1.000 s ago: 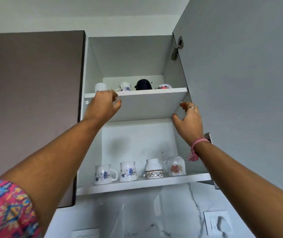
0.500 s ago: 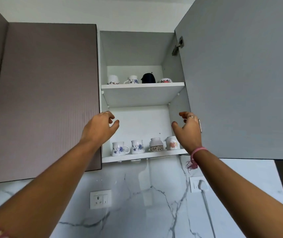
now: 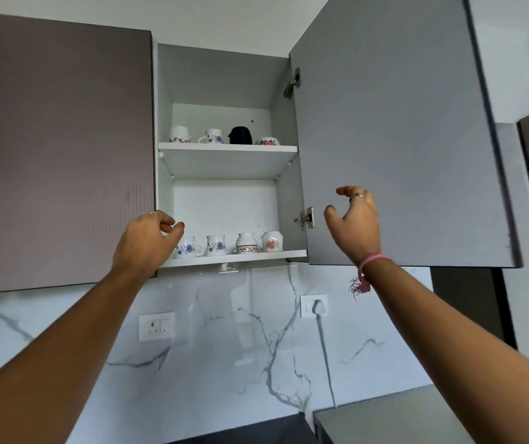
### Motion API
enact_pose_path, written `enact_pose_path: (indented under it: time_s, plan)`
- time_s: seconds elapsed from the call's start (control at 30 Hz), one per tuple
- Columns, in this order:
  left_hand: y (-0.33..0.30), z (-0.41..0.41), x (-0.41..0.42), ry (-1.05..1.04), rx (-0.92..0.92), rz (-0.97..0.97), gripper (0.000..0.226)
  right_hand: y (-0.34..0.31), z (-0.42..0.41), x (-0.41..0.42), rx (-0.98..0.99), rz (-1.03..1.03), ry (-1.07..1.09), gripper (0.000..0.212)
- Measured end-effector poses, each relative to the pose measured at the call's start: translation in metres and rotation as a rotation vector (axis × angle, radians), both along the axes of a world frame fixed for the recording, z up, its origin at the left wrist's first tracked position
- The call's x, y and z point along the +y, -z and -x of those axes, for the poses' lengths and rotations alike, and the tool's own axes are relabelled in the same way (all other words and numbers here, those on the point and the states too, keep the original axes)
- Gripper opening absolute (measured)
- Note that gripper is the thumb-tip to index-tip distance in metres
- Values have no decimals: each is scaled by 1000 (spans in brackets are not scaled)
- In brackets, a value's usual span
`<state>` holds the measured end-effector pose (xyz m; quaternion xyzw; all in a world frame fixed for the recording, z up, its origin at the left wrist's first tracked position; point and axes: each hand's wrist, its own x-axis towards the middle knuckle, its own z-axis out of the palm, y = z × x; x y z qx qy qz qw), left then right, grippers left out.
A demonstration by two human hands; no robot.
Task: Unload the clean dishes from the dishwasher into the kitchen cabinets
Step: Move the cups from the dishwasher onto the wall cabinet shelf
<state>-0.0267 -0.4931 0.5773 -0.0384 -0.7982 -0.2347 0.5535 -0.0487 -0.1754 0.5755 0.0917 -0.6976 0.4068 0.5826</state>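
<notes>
Head view: both hands are raised, holding nothing, fingers loosely curled. Left hand [image 3: 146, 240] is just in front of the leftmost mug [image 3: 188, 248] on the lower shelf [image 3: 250, 256]; right hand [image 3: 354, 224] is before the open door [image 3: 394, 129]. Upper shelf [image 3: 227, 148] holds four more cups.

The left grip [image 3: 146, 240] hung empty just left of the lower shelf [image 3: 234, 258], before the leftmost of four cups [image 3: 188, 248] standing in a row there, while the upper shelf [image 3: 228, 148] sat above it with four more vessels [image 3: 240, 135] in a row. The right grip [image 3: 354, 221] hung empty right of that opening, before the inner face of the open cabinet door [image 3: 394, 123] and just right of its lower hinge [image 3: 305, 218]. Below both grips lay the wall, with a socket [image 3: 156, 325] under the left one and a plugged socket [image 3: 314, 306] between them.
</notes>
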Motion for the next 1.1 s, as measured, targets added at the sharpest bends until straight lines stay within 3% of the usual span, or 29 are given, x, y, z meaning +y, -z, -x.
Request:
enact_pose_path:
  time_s: [0.27, 0.43, 0.57, 0.73, 0.83, 0.97, 1.1]
  plan:
    - [26, -44, 68, 39, 18, -135, 28, 5, -70, 60, 141, -161, 302, 50]
    - [58, -67, 120, 71, -41, -185, 21, 16, -88, 122, 72, -30, 378, 74]
    - [83, -79, 153, 88, -98, -230, 16, 35, -84, 158, -75, 242, 2, 74]
    - [100, -88, 176, 132, -125, -257, 19, 51, -81, 185, -172, 384, -247, 40]
    - [108, -89, 186, 195, -130, -277, 14, 54, -85, 189, -176, 490, -423, 39]
    - [110, -87, 198, 295, -156, -202, 10, 57, -95, 166, -170, 399, -718, 30]
    - [101, -87, 204, 453, -215, -76, 35, 61, -98, 119, -147, 232, -928, 31]
